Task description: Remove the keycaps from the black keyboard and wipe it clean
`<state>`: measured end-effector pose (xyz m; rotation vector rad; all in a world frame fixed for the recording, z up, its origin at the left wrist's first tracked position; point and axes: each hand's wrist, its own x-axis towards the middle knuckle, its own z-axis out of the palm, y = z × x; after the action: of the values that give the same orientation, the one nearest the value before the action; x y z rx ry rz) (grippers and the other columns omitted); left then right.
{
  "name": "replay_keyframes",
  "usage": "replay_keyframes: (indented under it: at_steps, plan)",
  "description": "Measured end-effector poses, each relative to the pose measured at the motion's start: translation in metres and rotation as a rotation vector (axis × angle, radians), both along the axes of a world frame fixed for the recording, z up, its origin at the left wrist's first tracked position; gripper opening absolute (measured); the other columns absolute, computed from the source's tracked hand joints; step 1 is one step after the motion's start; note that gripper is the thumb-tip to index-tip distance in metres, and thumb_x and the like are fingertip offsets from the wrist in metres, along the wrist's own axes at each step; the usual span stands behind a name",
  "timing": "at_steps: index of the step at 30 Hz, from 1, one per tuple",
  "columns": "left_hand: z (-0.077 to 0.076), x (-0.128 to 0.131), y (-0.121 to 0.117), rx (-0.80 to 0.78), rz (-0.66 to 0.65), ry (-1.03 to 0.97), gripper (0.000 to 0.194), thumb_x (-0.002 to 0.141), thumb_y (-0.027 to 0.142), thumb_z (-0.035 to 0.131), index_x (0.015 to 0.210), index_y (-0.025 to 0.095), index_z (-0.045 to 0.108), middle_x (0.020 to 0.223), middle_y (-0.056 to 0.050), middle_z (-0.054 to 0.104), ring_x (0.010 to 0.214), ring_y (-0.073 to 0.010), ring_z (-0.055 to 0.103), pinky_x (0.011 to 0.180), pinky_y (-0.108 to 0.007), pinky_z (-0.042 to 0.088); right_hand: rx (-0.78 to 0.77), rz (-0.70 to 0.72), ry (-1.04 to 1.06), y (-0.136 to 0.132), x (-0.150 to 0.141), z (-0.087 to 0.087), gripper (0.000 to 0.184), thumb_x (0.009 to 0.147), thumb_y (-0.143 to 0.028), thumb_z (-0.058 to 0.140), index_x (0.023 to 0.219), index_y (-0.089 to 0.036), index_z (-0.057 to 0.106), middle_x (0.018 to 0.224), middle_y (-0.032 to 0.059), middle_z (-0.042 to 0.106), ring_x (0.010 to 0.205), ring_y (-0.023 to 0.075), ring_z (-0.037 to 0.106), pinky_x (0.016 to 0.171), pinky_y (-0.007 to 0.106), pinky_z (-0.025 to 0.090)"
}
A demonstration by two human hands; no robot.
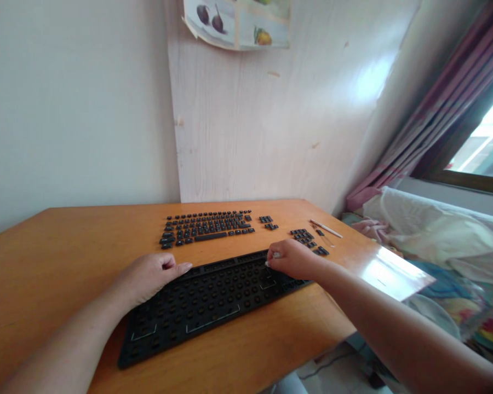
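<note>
A black keyboard (213, 312) with its keycaps off lies at a slant on the wooden table, bare key sockets and white bracket lines showing. My left hand (156, 276) is closed on its upper left edge, thumb stretched along the top and the other fingers curled. Over the upper right part of the keyboard, my right hand (287, 258) is closed in a pinch. Something small and whitish shows between its fingers, too little of it to name. Behind the keyboard sit rows of black keycaps (209, 225), with the long spacebar keycap (211, 236) among them.
More keycaps (303, 236) lie in groups beyond my right hand. A white pen-like stick (326, 228) and a small wire tool (318, 231) rest to their right. The table's (86, 246) back edge meets the wall; a bed with rumpled covers (419, 219) stands at right.
</note>
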<state>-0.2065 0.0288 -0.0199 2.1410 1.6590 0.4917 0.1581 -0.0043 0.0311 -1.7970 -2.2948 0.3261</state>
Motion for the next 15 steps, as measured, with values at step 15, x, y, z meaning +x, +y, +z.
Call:
replay_keyframes:
  at_steps: [15]
  plan:
    - [0.002,-0.001,0.002,-0.001,-0.007,0.029,0.056,0.078,0.074,0.047,0.064,0.020,0.059,0.061,0.001,0.059,0.061,-0.0188,0.055,0.054,-0.026,0.029,0.025,0.059,0.110,-0.047,0.013,-0.010,0.011,0.078,-0.023,0.061,0.082,-0.021,0.071,0.078,0.0011,0.070,0.072,0.0156,0.060,0.066,0.024,0.040]
